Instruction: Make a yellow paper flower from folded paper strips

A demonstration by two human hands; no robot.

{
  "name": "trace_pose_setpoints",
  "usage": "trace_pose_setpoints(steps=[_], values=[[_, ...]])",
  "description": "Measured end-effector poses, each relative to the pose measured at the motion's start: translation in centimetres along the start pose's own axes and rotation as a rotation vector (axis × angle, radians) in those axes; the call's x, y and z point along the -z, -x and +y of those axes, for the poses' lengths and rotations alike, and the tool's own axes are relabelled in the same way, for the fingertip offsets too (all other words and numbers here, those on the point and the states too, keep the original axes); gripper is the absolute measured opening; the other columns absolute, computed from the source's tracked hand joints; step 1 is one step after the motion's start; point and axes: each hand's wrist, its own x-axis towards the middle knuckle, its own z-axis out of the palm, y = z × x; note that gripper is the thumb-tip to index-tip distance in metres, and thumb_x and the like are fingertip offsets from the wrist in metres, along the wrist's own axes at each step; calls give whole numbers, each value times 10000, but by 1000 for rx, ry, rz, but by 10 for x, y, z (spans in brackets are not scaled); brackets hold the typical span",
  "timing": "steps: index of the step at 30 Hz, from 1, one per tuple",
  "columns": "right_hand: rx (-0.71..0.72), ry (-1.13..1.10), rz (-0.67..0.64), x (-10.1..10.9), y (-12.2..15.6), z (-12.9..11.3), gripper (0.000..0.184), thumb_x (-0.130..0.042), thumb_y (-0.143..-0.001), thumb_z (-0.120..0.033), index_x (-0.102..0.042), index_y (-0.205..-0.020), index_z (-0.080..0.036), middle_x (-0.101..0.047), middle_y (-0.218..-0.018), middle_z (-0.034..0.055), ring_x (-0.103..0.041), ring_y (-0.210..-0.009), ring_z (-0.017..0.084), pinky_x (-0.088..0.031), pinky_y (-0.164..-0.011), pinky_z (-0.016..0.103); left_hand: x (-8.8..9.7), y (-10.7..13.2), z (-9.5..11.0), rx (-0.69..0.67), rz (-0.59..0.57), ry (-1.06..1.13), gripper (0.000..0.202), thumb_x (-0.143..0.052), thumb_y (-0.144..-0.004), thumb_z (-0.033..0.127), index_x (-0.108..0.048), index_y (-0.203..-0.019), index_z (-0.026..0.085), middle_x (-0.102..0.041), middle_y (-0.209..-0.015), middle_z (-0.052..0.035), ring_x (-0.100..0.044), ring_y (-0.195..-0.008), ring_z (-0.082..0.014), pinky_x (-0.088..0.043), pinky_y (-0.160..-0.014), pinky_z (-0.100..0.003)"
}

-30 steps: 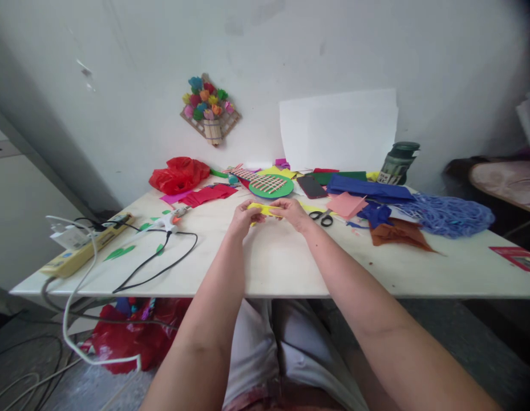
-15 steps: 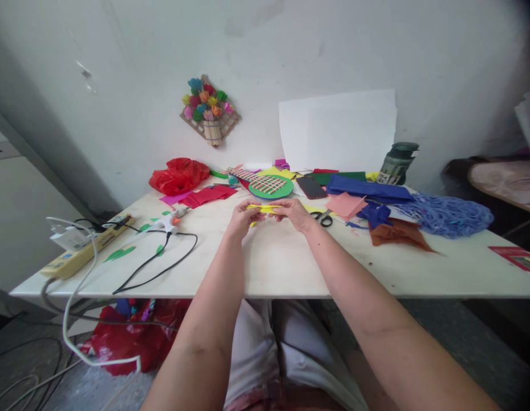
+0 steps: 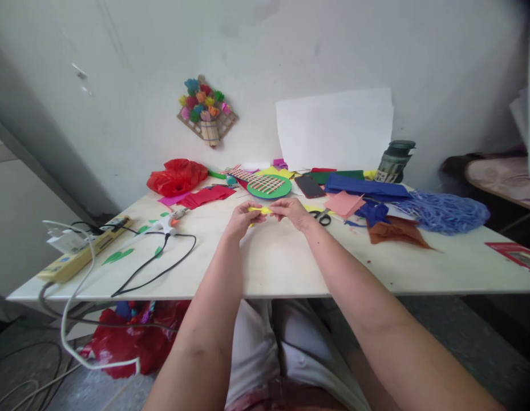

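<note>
- The left hand (image 3: 241, 218) is closed in a pinch on one end of a yellow paper (image 3: 259, 210).
- The right hand (image 3: 294, 210) pinches the other end, fingers narrow; a grip at each end probably keeps the thin piece stretched and steady.
- The paper sits between the two hands, just above the counter (image 3: 282, 262), at its middle and straight ahead of the person.
- Scissors (image 3: 321, 216) lie just beside the right hand and a glue gun (image 3: 170, 220) lies off to the left, both seemingly kept within reach.
- A phone (image 3: 310, 186) and a green disc (image 3: 270, 186) lie farther back, apart from the hands.
</note>
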Motion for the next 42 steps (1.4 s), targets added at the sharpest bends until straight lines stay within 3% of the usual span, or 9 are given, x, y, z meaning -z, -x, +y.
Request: trace_pose_setpoints(steps=[8, 12, 19, 26, 42], values=[[-7, 57, 2, 1, -3, 5, 371, -738, -527, -308, -649, -830, -114, -608, -539, -3, -498, -454, 68, -397, -439, 199, 1, -3, 1, 52, -12, 13, 261, -603, -621, 293, -532, -804, 122, -651, -623, -64, -627, -548, -171, -474, -550, -262], [-15, 85, 8, 1, -2, 3, 345, -743, -529, -319, -650, -790, -115, -596, -525, -6, -491, -448, 64, -386, -418, 185, 0, -2, -1, 16, -13, -74, 369, -655, -617, 276, -524, -928, 126, -656, -648, -52, -622, -537, -154, -467, -529, -241], [-76, -16, -32, 9, 0, 2, 411, -611, -680, -469, -630, -891, -117, -631, -598, 34, -517, -437, 78, -445, -448, 216, 3, -4, -4, 34, 3, -79, 384, -673, -621, 294, -542, -924, 98, -650, -642, -56, -619, -542, -143, -472, -542, -238], [4, 118, -59, 8, 1, 2, 431, -748, -531, -279, -630, -919, -133, -613, -599, -19, -527, -478, 71, -459, -512, 218, 3, -4, -2, 37, 42, -3, 362, -674, -612, 269, -536, -903, 104, -648, -626, -48, -605, -515, -122, -464, -531, -222], [15, 59, 0, 6, -2, 7, 361, -731, -554, -314, -645, -838, -108, -593, -515, -7, -527, -458, 80, -465, -492, 227, 2, -4, -3, 55, 22, -28, 360, -673, -614, 284, -546, -901, 107, -652, -639, -48, -611, -526, -129, -467, -528, -226]])
